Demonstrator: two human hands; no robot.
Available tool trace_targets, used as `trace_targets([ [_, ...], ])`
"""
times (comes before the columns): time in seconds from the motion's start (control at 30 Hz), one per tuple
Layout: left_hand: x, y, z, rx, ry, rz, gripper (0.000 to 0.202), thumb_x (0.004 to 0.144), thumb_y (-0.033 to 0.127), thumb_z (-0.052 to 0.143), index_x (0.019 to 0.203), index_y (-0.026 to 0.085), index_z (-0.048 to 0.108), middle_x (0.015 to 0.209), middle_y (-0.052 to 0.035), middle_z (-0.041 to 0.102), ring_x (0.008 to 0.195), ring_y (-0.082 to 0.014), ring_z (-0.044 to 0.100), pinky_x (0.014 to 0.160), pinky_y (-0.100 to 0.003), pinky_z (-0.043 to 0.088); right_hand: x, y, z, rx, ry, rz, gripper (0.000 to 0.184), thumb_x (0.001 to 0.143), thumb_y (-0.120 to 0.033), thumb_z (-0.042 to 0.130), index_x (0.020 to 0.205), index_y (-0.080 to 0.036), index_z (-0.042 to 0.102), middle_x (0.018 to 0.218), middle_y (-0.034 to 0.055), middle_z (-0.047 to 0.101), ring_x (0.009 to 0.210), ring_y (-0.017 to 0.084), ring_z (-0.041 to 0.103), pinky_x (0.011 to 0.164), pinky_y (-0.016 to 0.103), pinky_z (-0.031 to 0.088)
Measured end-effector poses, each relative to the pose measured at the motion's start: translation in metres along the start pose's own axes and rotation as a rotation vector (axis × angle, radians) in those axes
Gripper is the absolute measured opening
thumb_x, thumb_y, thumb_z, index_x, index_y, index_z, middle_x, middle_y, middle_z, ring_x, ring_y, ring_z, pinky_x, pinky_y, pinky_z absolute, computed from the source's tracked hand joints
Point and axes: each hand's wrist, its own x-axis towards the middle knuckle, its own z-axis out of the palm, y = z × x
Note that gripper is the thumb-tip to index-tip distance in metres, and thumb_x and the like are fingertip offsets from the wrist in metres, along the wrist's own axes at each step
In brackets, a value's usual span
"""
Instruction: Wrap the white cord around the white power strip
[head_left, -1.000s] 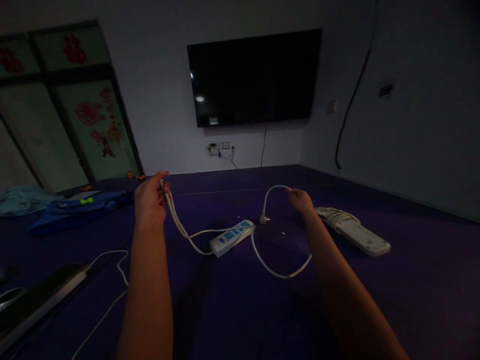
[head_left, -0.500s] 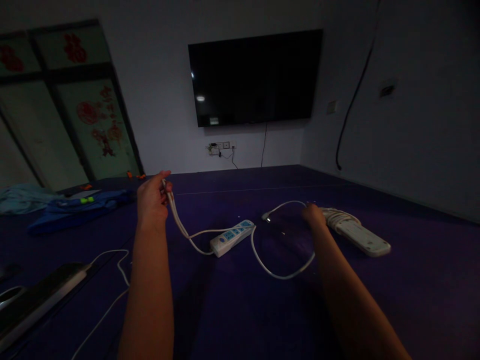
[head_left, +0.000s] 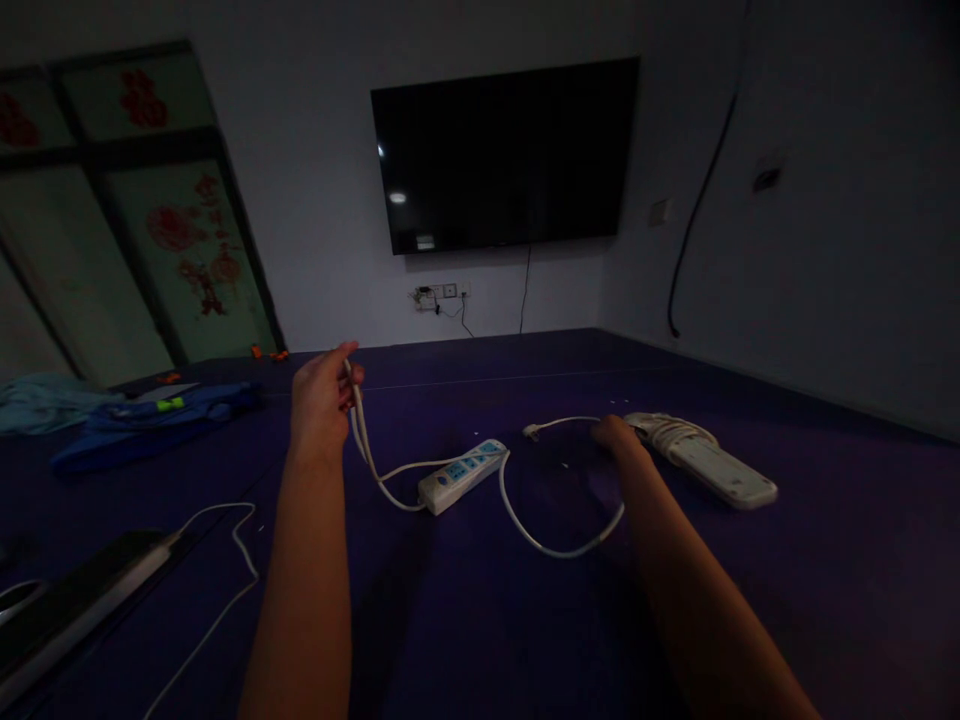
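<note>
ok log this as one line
left hand: holds white cord | right hand: at plug-end cord, grip hidden | power strip: on purple surface

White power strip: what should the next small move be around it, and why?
Probably the right hand should carry some slack cable toward the left hand: the left hand holds raised strands of it, while a loose curve lies on the purple surface between the white power strip and the right hand. Whether the right hand grips the cable is hidden.

The left arm [head_left: 311,560] extends forward, fingers [head_left: 349,376] curled; the right arm [head_left: 686,545] slants inward, lower.
</note>
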Motion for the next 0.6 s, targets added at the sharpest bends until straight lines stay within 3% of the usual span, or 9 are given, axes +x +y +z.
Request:
trace_targets([
  [0.2,-0.006,-0.005,0.013,-0.029,-0.103,0.03,0.013,0.064,0.026,0.062,0.065,0.015,0.057,0.046,0.0019,0.053,0.03,-0.0021,0.026,0.033,-0.019,0.019,-0.005,-0.046,-0.024,0.0,-0.05,-0.054,0.021,0.077,-0.016,0.051,0.08,-0.01,0.071,0.086,0.0194,0.068,0.095,0.03,0.062,0.077,0.033,0.045],
  [0.4,-0.014,-0.01,0.025,-0.16,-0.347,0.02,0.026,0.065,0.035,0.067,0.078,0.016,0.055,0.067,-0.0046,0.064,0.042,-0.0063,0.046,0.043,-0.02,0.038,-0.045,-0.127,-0.04,0.196,-0.116,-0.39,0.03,0.086,-0.034,0.046,0.105,-0.02,0.065,0.112,0.0049,0.064,0.108,0.017,0.056,0.09,0.025,0.04],
  [0.5,-0.022,-0.011,0.032,-0.215,-0.432,0.0,0.031,0.065,0.037,0.068,0.084,0.017,0.053,0.082,-0.0086,0.067,0.056,-0.0107,0.057,0.057,-0.024,0.046,-0.086,-0.166,-0.04,0.645,-0.393,-0.741,0.038,0.082,-0.044,0.052,0.108,-0.019,0.063,0.114,0.0058,0.062,0.106,0.019,0.056,0.093,0.032,0.04],
  [0.6,-0.028,-0.014,0.039,-0.276,-0.497,-0.026,0.035,0.066,0.037,0.069,0.089,0.018,0.05,0.092,-0.0097,0.066,0.065,-0.0136,0.062,0.066,-0.028,0.048,-0.125,-0.194,-0.032,0.912,-0.709,-0.893,0.041,0.073,-0.05,0.06,0.099,-0.018,0.063,0.099,0.0046,0.067,0.093,0.018,0.06,0.086,0.033,0.045],
])
